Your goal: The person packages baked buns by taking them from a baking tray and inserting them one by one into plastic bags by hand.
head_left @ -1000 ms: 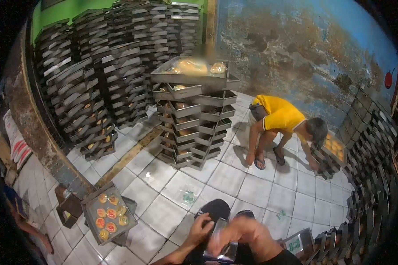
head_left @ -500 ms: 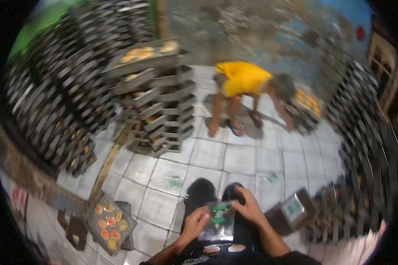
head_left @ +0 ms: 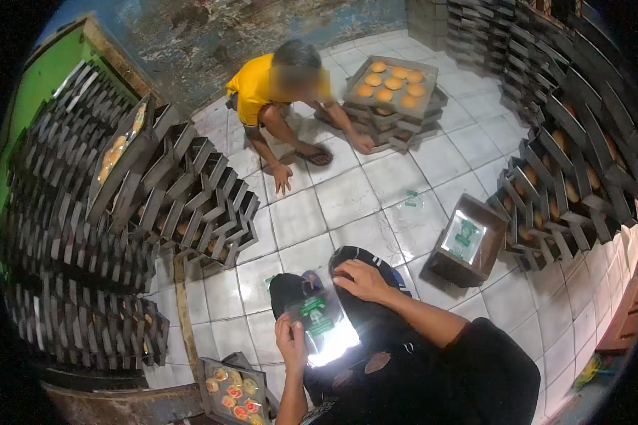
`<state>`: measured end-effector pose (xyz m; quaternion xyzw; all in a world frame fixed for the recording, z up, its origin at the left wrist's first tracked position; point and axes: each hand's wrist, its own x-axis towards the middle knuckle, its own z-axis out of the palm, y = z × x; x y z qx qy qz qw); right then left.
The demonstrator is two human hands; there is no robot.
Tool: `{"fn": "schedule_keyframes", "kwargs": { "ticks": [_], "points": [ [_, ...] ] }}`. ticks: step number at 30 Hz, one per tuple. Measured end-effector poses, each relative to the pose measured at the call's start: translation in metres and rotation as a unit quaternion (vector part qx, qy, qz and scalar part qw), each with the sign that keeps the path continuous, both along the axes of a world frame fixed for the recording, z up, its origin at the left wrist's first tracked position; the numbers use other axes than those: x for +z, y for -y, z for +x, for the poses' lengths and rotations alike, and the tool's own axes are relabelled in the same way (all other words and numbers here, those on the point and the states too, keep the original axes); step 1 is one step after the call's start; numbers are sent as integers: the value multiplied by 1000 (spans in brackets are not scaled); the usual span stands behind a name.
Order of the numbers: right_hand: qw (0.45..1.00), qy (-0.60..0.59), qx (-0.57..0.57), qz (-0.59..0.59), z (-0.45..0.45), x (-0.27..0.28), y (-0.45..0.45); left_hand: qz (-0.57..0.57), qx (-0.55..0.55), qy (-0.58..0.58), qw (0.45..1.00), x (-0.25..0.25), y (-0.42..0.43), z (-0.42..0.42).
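A clear plastic bag (head_left: 333, 333) with green print lies stretched over my lap, its lower part shining with reflected light. My left hand (head_left: 290, 340) grips the bag's left edge between thumb and fingers. At the bag's upper right corner, my right hand (head_left: 364, 280) is closed with its fingertips on the plastic. To the right of my knees stands a dark box (head_left: 443, 268), with more clear green-printed bags (head_left: 466, 236) in it. A metal tray of topped buns (head_left: 234, 389) sits low at my left.
A person in a yellow shirt (head_left: 252, 85) crouches ahead, one hand at a stack of trays (head_left: 432, 112) topped with round buns (head_left: 393, 83). Tall tray stacks (head_left: 213, 191) stand left, others (head_left: 546, 191) right. A loose printed bag (head_left: 412, 199) lies on the tiled floor.
My view has turned right, shifting the surroundings left. The person in yellow has gone from bending over to crouching beside the bun trays. The bag stays between my hands.
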<state>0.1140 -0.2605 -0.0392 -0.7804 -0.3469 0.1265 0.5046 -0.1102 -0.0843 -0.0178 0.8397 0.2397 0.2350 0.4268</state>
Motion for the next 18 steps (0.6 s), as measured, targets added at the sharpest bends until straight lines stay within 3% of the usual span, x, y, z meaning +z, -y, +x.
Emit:
{"fn": "schedule_keyframes", "kwargs": {
  "ticks": [10, 18],
  "points": [
    [997, 76, 2, -11, 17, -6, -7, 31, 19, -26, 999, -4, 5, 9],
    [997, 71, 11, -11, 17, -12, -12, 58, 26, -5, 998, -7, 3, 9]
  ]
}}
